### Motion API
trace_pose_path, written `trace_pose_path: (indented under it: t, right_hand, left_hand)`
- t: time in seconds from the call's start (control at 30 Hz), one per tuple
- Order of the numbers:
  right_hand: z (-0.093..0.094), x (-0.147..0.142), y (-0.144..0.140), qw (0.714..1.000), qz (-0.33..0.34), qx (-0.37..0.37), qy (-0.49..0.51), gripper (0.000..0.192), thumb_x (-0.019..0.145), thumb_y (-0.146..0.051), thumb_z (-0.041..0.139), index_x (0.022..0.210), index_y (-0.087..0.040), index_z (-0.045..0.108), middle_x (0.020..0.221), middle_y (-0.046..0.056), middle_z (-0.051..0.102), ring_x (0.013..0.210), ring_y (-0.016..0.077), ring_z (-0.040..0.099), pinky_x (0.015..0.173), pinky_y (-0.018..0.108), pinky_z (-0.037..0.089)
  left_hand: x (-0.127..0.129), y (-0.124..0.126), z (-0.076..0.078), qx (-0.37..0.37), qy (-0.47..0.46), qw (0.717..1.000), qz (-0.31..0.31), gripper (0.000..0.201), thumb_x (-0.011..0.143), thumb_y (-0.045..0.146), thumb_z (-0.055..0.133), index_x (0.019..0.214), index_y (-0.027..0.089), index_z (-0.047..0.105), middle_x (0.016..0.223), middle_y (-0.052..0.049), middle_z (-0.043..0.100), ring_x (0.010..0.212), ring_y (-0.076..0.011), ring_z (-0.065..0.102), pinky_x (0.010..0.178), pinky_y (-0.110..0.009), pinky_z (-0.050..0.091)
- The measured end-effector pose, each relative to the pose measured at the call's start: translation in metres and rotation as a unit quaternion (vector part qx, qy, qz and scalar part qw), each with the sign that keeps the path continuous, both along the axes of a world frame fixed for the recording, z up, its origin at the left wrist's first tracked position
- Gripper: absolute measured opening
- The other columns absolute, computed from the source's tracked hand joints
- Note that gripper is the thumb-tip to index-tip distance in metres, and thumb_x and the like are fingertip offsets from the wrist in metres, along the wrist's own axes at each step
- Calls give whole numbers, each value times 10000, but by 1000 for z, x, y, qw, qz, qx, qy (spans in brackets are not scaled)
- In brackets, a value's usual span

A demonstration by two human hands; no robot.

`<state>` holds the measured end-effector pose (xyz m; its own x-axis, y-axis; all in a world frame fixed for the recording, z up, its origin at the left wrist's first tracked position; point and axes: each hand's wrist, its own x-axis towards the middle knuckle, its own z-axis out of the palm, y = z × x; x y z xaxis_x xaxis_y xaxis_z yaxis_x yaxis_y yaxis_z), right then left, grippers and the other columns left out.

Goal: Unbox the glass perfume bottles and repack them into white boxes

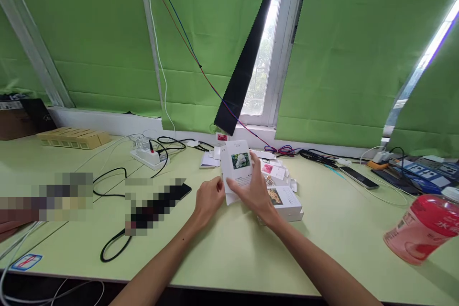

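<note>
A white paper box printed with a white flower and green leaves stands tilted up in front of me, above the table. My right hand grips it from the right, thumb across its printed face and fingers around the far edge. At its lower left edge is my left hand, closed, with curled fingertips pinching at the edge; the fingertips are partly hidden. Just behind and to the right of my right hand lies another white box with a yellow flower picture. More printed white cartons are piled behind it.
A black phone lies left of my hands. Farther back are a white power strip and yellow blocks. To the right are another phone, a pink-red bottle and blue-white packages. Cables run along the wall.
</note>
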<state>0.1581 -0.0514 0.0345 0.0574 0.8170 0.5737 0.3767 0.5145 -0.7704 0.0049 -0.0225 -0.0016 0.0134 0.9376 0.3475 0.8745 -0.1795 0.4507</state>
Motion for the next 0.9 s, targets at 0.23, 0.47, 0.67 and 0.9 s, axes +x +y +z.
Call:
trace_pose_path:
  t: [0.23,0.47,0.67,0.9]
  right_hand:
    - [-23,5,3,994,-41,95,40,903,776,-373,778,1519,-272,274,1407,115,525,1261,294,548,1040,478,489]
    - [-26,22,-1,988,-62,138,32,891,789,-402,774,1516,-256,279,1415,137,507,1301,312,514,1068,511,464]
    - [-25,28,0,985,-89,142,30,878,800,-428,769,1511,-247,288,1425,146,498,1292,312,523,1055,504,475]
    - [-28,29,2,989,-70,129,27,889,798,-419,776,1519,-257,280,1444,136,483,1306,307,509,1065,504,469]
  left_hand:
    - [3,1,-8,135,-148,978,-50,337,973,385,406,702,200,483,551,57,415,522,-101,377,567,-237,320]
    - [11,-7,-21,176,-179,934,-255,297,917,246,516,1202,228,434,749,76,520,468,-49,414,502,-186,361]
    - [13,-9,-22,181,-180,913,-317,681,863,178,562,1451,300,240,1034,-7,587,512,-31,450,483,-172,385]
    - [10,-14,-20,176,-157,906,-352,912,800,199,648,1547,349,146,1165,-57,590,602,-60,480,518,-198,462]
